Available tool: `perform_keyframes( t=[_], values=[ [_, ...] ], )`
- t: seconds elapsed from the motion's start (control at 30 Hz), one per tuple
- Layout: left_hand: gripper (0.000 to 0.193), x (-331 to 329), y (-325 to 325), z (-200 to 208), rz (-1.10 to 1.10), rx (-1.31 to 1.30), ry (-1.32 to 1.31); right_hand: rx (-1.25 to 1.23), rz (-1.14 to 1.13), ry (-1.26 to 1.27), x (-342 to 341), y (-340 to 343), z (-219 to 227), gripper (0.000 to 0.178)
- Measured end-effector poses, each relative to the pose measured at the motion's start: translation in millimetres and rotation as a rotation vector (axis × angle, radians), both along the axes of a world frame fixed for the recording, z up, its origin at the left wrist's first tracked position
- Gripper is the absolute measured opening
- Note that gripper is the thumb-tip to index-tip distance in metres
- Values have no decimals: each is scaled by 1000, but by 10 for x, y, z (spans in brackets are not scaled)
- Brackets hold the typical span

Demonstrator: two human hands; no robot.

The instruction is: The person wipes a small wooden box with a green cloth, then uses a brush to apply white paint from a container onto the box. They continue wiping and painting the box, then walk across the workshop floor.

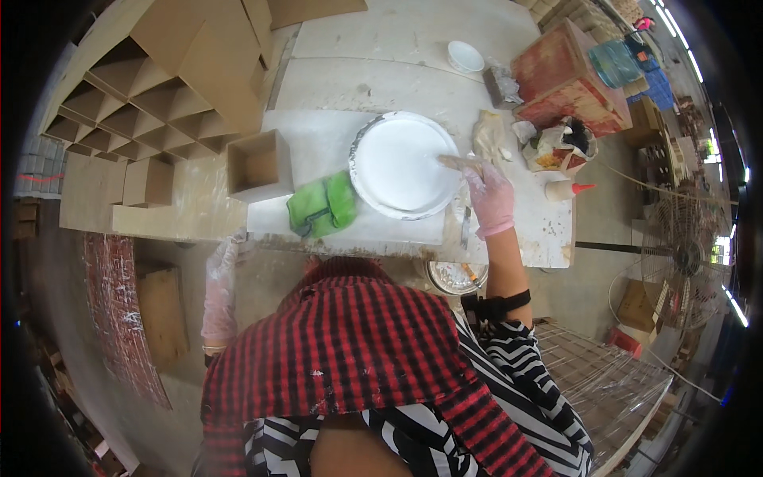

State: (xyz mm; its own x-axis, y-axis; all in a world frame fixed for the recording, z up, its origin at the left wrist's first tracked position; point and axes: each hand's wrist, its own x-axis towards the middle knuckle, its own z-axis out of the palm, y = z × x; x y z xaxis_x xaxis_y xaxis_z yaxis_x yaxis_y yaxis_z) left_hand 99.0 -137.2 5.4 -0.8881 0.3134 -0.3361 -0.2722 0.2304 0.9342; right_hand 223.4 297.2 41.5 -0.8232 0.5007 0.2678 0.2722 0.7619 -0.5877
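My right hand [489, 200], in a pink glove, is closed around a flat brown wooden stick [457, 161]. The stick's far end reaches over the rim into a round tub of white paint-like liquid [359, 191] on the table. My left hand [226, 256], in a thin whitish glove, is low at the table's front edge, under the cardboard pieces; its fingers are too unclear to read. Between my hands, against the tub's left side, lies a bright green cloth-like bundle [322, 205]. An open cardboard box [261, 165] stands just behind the bundle.
Stacked cardboard compartments [171, 99] fill the table's left. On the right are a glue bottle with a red tip [563, 190], a cluttered bag [556, 151], a red-stained box [560, 75] and a white bowl [466, 56]. A fan [685, 258] stands beyond the table.
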Motion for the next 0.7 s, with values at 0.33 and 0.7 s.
perform_keyframes(
  t=[0.33,0.7],
  values=[
    [42,-3,-56,47,7,-55,-50,216,25,94,-318,-141,-361,21],
    [41,-37,-46,54,8,-18,-40,159,230,-106,-212,-464,-166,29]
  ],
)
